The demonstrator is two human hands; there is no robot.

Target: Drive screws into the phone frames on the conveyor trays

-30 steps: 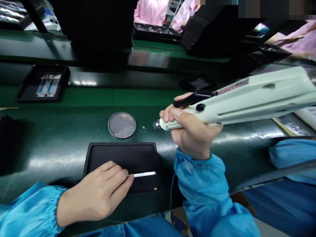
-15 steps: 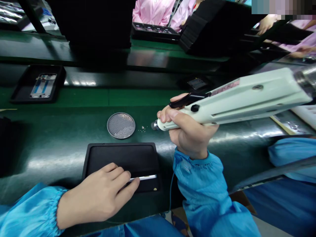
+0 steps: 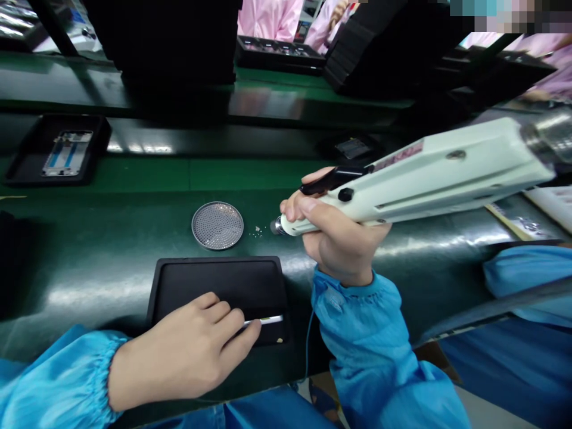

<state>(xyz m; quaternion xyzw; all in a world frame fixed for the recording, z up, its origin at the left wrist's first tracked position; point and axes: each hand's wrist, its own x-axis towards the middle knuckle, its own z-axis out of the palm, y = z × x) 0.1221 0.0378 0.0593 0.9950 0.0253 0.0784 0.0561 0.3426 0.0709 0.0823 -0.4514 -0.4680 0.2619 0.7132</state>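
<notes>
My right hand (image 3: 339, 241) is wrapped round a pale green electric screwdriver (image 3: 442, 173), a finger by its black lever. The screwdriver lies slanted, its tip pointing left and down, just right of a few tiny loose screws (image 3: 258, 231). Left of those sits a round grey perforated dish (image 3: 217, 225) with small shiny screws in it. In a black tray (image 3: 218, 277), my left hand (image 3: 187, 345) grips a phone frame (image 3: 270, 319) between thumb and fingers. Only the frame's thin silvery edge shows; my fingers cover the rest.
Another black tray (image 3: 20, 161) with a phone frame in it stands at the left. A dark tray (image 3: 351, 148) lies behind the screwdriver. Tall black stacks (image 3: 165, 42) stand at the back, with people in pink beyond. A person's blue sleeve (image 3: 527, 274) is at the right.
My left hand has slid a little to the right along the phone frame's edge. The screwdriver and my right hand have shifted slightly left in the picture, still held the same way.
</notes>
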